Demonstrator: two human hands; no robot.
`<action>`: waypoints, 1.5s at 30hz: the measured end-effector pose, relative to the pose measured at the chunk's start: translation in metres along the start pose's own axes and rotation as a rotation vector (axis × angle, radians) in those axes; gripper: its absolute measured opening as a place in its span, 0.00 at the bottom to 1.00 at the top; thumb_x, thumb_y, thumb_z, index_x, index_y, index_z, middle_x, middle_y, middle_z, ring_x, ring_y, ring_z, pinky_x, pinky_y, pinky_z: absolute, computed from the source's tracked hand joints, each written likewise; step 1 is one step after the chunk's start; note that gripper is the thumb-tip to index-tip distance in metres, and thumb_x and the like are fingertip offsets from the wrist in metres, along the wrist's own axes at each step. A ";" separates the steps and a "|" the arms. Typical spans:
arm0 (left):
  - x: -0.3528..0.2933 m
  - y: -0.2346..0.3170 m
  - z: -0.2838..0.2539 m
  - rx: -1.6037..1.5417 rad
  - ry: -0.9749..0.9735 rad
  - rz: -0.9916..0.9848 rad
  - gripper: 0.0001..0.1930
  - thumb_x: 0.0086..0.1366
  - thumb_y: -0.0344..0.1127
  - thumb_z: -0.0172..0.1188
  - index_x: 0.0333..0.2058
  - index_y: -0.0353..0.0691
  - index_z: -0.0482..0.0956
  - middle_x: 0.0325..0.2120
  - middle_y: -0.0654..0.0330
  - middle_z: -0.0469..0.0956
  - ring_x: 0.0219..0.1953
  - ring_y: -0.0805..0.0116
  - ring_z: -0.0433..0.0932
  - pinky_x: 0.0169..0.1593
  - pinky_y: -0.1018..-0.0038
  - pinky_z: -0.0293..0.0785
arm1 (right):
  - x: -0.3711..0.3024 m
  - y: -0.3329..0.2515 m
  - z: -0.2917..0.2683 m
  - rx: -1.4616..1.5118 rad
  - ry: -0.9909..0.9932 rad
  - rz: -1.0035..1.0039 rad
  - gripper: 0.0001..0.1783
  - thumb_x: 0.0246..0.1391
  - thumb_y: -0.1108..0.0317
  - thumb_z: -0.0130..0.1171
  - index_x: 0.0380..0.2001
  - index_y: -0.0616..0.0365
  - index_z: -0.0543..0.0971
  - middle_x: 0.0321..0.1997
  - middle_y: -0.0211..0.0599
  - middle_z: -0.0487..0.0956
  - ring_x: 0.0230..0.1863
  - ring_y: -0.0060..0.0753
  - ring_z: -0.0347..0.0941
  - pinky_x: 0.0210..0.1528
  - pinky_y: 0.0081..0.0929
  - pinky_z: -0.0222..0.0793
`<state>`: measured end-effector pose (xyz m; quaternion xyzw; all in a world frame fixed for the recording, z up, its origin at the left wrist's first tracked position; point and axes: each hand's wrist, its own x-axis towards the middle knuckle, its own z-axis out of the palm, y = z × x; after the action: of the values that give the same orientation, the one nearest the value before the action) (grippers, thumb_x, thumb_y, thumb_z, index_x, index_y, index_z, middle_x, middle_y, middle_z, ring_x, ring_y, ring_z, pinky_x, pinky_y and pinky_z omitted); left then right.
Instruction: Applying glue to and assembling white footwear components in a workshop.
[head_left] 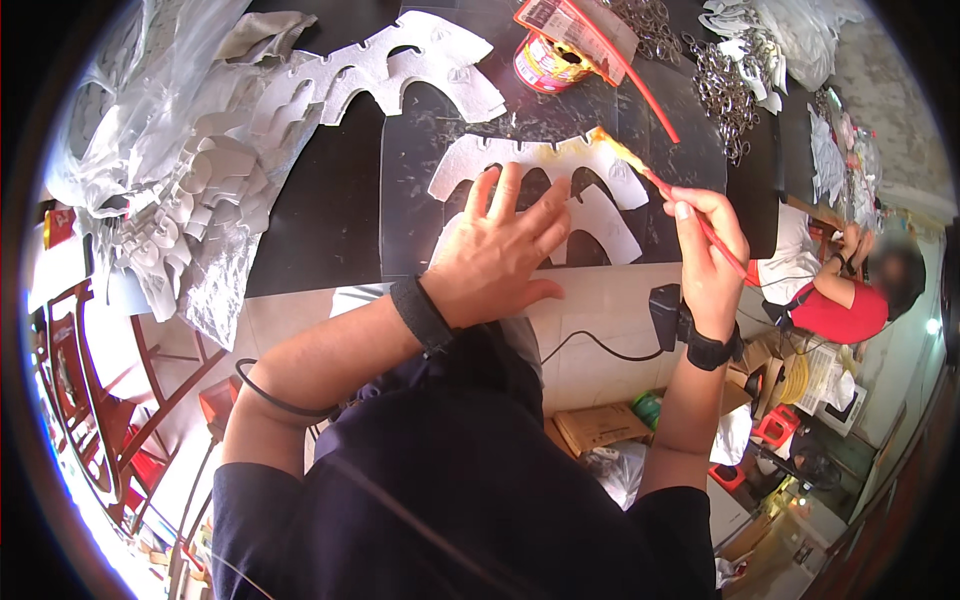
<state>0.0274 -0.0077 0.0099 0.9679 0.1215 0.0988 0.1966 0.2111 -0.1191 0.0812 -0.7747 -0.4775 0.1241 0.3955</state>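
My left hand point(505, 240) lies with fingers spread over pale grey-white cut pieces with arched cutouts. Its fingertips rest at the upper piece point(480, 155), and a second piece point(605, 228) shows partly under the hand. My right hand point(712, 240) is closed around a thin red-handled brush point(725, 255). Yellowish, glue-like stuff coats the brush's front end, which touches the upper piece's notched far edge near its right side. Some yellow smear shows along that edge. Both wrists wear black bands.
Beyond stands an open can point(545, 68), with a card and red stick across it. More cut pieces point(400, 65) lie far left, beside plastic bags and scraps point(200, 190). Metal clasps point(725, 95) are heaped far right. Another person point(845, 295) sits at right; cardboard point(600, 428) lies below.
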 end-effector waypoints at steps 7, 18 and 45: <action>0.000 0.000 0.000 -0.028 0.008 0.006 0.34 0.47 0.57 0.60 0.48 0.42 0.67 0.57 0.60 0.56 0.56 0.44 0.51 0.58 0.52 0.49 | 0.004 0.000 0.002 0.020 0.033 0.008 0.04 0.53 0.76 0.51 0.32 0.65 0.74 0.26 0.33 0.76 0.25 0.16 0.68 0.28 0.15 0.63; 0.000 0.001 0.000 -0.013 0.001 0.006 0.34 0.48 0.58 0.60 0.49 0.42 0.67 0.58 0.59 0.55 0.56 0.44 0.51 0.58 0.52 0.49 | -0.001 -0.005 -0.002 0.020 0.045 -0.007 0.04 0.52 0.76 0.52 0.31 0.66 0.74 0.25 0.34 0.76 0.25 0.17 0.68 0.28 0.15 0.63; 0.000 0.000 0.000 -0.018 0.002 0.006 0.33 0.48 0.57 0.59 0.49 0.42 0.66 0.58 0.59 0.55 0.56 0.45 0.51 0.58 0.52 0.49 | 0.005 -0.005 -0.003 0.075 -0.036 0.010 0.05 0.55 0.74 0.50 0.31 0.65 0.73 0.26 0.33 0.76 0.25 0.15 0.68 0.28 0.14 0.63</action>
<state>0.0273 -0.0080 0.0104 0.9663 0.1179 0.1016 0.2049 0.2126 -0.1155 0.0878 -0.7594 -0.4756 0.1578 0.4149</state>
